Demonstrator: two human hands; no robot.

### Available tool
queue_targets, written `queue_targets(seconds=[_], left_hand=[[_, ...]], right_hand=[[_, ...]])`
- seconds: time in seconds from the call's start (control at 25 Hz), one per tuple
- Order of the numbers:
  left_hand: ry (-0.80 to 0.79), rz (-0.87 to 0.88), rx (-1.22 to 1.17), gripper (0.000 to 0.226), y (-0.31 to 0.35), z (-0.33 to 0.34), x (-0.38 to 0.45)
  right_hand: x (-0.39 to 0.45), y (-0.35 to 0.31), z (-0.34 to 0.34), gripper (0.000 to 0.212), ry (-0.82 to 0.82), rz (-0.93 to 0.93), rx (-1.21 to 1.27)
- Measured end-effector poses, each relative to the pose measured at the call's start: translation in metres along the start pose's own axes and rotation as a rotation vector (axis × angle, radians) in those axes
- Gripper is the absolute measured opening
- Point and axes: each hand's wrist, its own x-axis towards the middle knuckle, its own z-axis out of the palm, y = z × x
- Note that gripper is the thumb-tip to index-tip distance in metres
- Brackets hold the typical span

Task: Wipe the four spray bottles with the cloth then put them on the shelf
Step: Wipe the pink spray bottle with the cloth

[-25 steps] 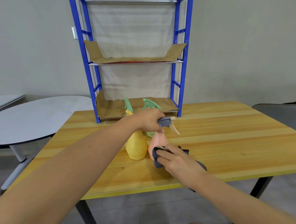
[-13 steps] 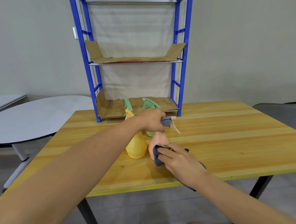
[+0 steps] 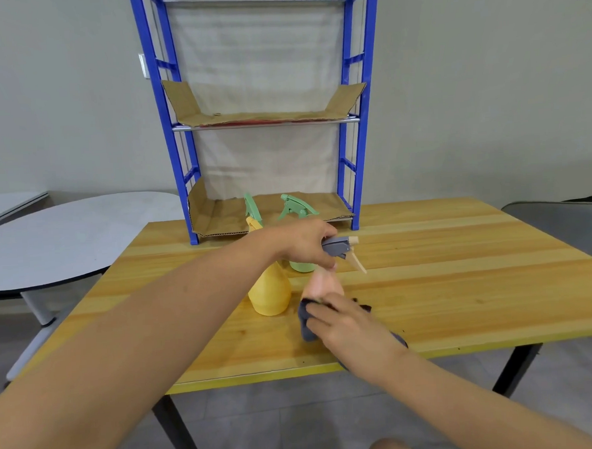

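Gripping the grey spray head of the pink bottle (image 3: 320,285), the left hand (image 3: 306,242) curls its fingers round the neck and holds the bottle upright on the table (image 3: 462,284); the beige trigger juts right from under the thumb; the right hand (image 3: 348,324) clutches the dark cloth (image 3: 306,323) and presses it against the bottle's lower front, so the base is hidden and I cannot tell whether it rests on the wood. Just left of the pink bottle, close but not clearly touching, stands the yellow bottle (image 3: 269,291); behind the pink bottle, partly masked by the left hand, stands a green bottle (image 3: 300,267) with a green sprayer; a second green sprayer (image 3: 251,206) rises behind the yellow bottle, its body hidden. Well behind the pink bottle, at the table's far edge, stands the blue shelf (image 3: 166,128), lined with cardboard (image 3: 218,214) on two levels.
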Motion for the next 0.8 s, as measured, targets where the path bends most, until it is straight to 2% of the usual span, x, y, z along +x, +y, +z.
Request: queue_targets(seconds=[0.08, 0.2, 0.24, 0.32, 0.4, 0.44, 0.52, 0.56, 0.6, 0.64, 0.68, 0.76, 0.8], left_hand=[[0.019, 0.006, 0.012, 0.028, 0.001, 0.003, -0.001], [0.056, 0.005, 0.027, 0.027, 0.002, 0.004, -0.002], [0.065, 0.001, 0.025, 0.027, 0.002, 0.004, -0.002], [0.071, 0.005, 0.04, 0.029, 0.003, 0.004, -0.003], [0.07, 0.021, 0.05, 0.03, 0.001, 0.005, -0.002], [0.071, 0.024, 0.048, 0.03, 0.0, 0.007, -0.002], [0.089, 0.023, 0.053, 0.031, -0.003, 0.008, -0.001], [0.094, 0.02, 0.057, 0.03, -0.003, 0.008, -0.001], [0.091, 0.016, 0.058, 0.028, -0.003, 0.007, 0.0], [0.083, 0.011, 0.055, 0.026, -0.003, 0.006, 0.0], [0.075, 0.009, 0.052, 0.026, -0.003, 0.006, 0.0], [0.06, 0.016, 0.05, 0.028, -0.004, 0.006, 0.0], [0.055, 0.02, 0.045, 0.028, -0.005, 0.007, 0.0]], right_hand=[[0.001, -0.002, -0.003, 0.014, -0.036, -0.067, -0.095], [0.019, 0.01, -0.021, 0.032, 0.135, 0.203, -0.029], [0.022, 0.01, -0.023, 0.03, 0.124, 0.237, -0.061], [0.02, -0.006, -0.014, 0.016, 0.003, 0.112, -0.135], [0.011, -0.021, 0.0, 0.019, -0.243, -0.025, -0.17], [0.009, -0.021, 0.002, 0.022, -0.279, -0.036, -0.15], [0.019, -0.012, -0.005, 0.026, -0.187, 0.077, -0.091], [0.023, -0.003, -0.008, 0.035, -0.105, 0.151, -0.061], [0.025, 0.005, -0.012, 0.046, 0.013, 0.192, -0.037], [0.021, 0.01, -0.01, 0.048, 0.063, 0.181, -0.026], [0.015, 0.009, -0.008, 0.04, 0.043, 0.121, -0.025], [-0.009, 0.002, 0.005, 0.02, -0.1, -0.081, -0.1], [-0.016, 0.003, 0.004, 0.018, -0.162, -0.099, -0.095]])
